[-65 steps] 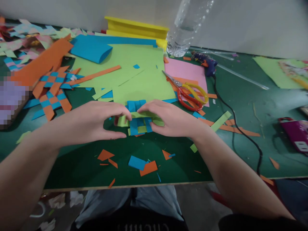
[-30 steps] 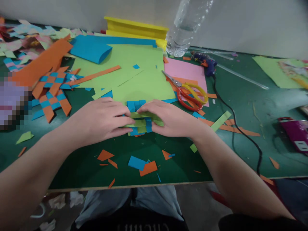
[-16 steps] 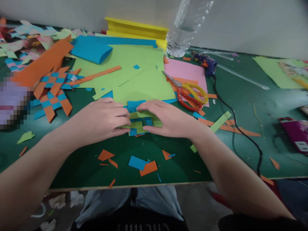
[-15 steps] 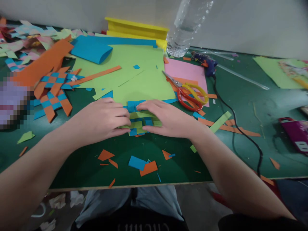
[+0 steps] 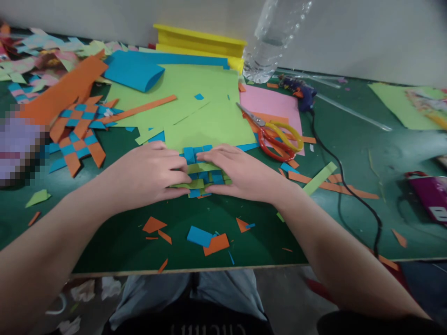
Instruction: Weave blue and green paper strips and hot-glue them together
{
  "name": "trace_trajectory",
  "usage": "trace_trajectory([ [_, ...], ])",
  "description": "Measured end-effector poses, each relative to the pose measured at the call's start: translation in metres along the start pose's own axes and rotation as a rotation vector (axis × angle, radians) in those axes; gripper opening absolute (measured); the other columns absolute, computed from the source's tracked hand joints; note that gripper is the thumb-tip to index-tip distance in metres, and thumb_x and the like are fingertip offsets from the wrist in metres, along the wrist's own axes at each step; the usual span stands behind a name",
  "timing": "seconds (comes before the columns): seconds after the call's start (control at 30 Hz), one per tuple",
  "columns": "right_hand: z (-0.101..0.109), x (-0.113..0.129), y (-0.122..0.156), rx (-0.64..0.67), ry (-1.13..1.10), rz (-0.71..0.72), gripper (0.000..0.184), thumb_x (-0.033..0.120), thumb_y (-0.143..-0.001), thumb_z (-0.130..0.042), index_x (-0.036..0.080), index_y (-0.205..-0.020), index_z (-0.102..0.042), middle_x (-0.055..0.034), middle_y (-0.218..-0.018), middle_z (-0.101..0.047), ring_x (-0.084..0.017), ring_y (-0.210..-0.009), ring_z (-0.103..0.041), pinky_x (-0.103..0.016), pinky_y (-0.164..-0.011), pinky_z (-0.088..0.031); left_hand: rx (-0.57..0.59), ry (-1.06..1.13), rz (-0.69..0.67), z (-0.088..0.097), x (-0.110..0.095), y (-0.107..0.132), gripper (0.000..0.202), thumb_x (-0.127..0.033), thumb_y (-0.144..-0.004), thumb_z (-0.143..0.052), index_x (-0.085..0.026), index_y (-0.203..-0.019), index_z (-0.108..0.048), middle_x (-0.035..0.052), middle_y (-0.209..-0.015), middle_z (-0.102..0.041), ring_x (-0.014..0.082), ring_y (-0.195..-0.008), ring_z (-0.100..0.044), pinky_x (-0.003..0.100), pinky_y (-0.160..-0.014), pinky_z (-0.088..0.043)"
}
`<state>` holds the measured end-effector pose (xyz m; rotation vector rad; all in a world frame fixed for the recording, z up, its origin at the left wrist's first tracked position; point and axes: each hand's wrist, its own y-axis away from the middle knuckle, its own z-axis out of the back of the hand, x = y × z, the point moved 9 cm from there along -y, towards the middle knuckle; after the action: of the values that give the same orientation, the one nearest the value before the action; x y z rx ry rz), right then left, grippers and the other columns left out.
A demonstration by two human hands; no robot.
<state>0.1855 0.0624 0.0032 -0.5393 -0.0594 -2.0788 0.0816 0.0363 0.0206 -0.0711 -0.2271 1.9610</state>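
Observation:
Between my hands is a small weave of blue and green paper strips (image 5: 205, 176), low on the green table. My left hand (image 5: 157, 170) grips its left side, fingers bent over the strips and thumb along the near edge. From the right, my right hand (image 5: 240, 173) pinches the weave with fingers at the far edge and thumb at the near edge. Both palms hide the weave's ends. Just beyond lies a large light green sheet (image 5: 206, 111). Scissors (image 5: 275, 132) with one red and one yellow handle rest to the right on orange strips and a pink sheet (image 5: 279, 102).
Woven orange and blue paper pieces (image 5: 78, 116) lie at left. At the back are a rolled blue sheet (image 5: 132, 70), folded yellow paper (image 5: 199, 42) and a plastic bottle (image 5: 265, 51). A glue gun (image 5: 302, 95) trails a black cord (image 5: 344, 181) down the right side. Paper scraps (image 5: 200, 236) lie near the front edge.
Within the weave, the green and blue strips have shifted slightly, and more blue shows at its middle. Both hands stay around it in nearly the same place.

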Motion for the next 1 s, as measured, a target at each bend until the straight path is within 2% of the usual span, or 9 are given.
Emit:
trace_trajectory([
  [0.17, 0.001, -0.0002, 0.0005, -0.023, -0.009, 0.001, 0.06, 0.042, -0.09, -0.07, 0.013, -0.138, -0.051, -0.0176, -0.128, -0.065, -0.033, -0.123, -0.058, -0.054, -0.103, -0.049, 0.007, 0.008, 0.019, 0.0004, 0.002, 0.0001, 0.045, -0.041, -0.108, -0.036, -0.024, -0.086, -0.072, 0.0029, -0.086, -0.073, 0.0207, -0.079, -0.062, 0.037, -0.068, -0.037],
  [0.27, 0.0018, 0.0001, 0.0004, -0.032, -0.024, 0.001, 0.059, 0.041, -0.089, -0.071, 0.016, -0.138, -0.05, -0.0158, -0.127, -0.065, -0.032, -0.122, -0.059, -0.055, -0.102, -0.049, 0.003, 0.01, 0.031, 0.0007, 0.003, 0.001, 0.046, -0.042, -0.108, -0.036, -0.024, -0.085, -0.071, 0.0031, -0.086, -0.073, 0.0209, -0.077, -0.062, 0.037, -0.068, -0.038],
  [0.63, 0.0029, 0.0, 0.0002, -0.045, -0.037, -0.002, 0.058, 0.038, -0.088, -0.073, 0.019, -0.137, -0.049, -0.0137, -0.129, -0.065, -0.031, -0.121, -0.06, -0.052, -0.101, -0.049, 0.005, 0.085, 0.065, 0.0001, 0.006, 0.0041, 0.031, -0.04, -0.103, -0.045, -0.025, -0.09, -0.069, 0.0027, -0.087, -0.073, 0.0219, -0.079, -0.063, 0.038, -0.07, -0.039],
  [0.83, 0.0036, 0.0016, -0.0003, -0.037, -0.036, 0.003, 0.059, 0.037, -0.088, -0.074, 0.017, -0.137, -0.049, -0.0145, -0.129, -0.066, -0.031, -0.12, -0.06, -0.052, -0.101, -0.05, 0.032, 0.053, 0.072, -0.0019, 0.0067, 0.0031, 0.033, -0.039, -0.105, -0.04, -0.025, -0.094, -0.068, 0.0038, -0.088, -0.073, 0.0221, -0.076, -0.063, 0.038, -0.068, -0.038],
  [1.0, 0.0038, 0.0013, -0.0002, -0.049, -0.041, 0.013, 0.059, 0.037, -0.088, -0.074, 0.019, -0.138, -0.049, -0.0137, -0.129, -0.066, -0.032, -0.121, -0.06, -0.053, -0.101, -0.05, 0.02, 0.091, 0.099, -0.0025, 0.0085, 0.0036, 0.028, -0.039, -0.103, -0.046, -0.025, -0.093, -0.068, 0.0038, -0.087, -0.072, 0.0219, -0.076, -0.063, 0.037, -0.067, -0.039],
])
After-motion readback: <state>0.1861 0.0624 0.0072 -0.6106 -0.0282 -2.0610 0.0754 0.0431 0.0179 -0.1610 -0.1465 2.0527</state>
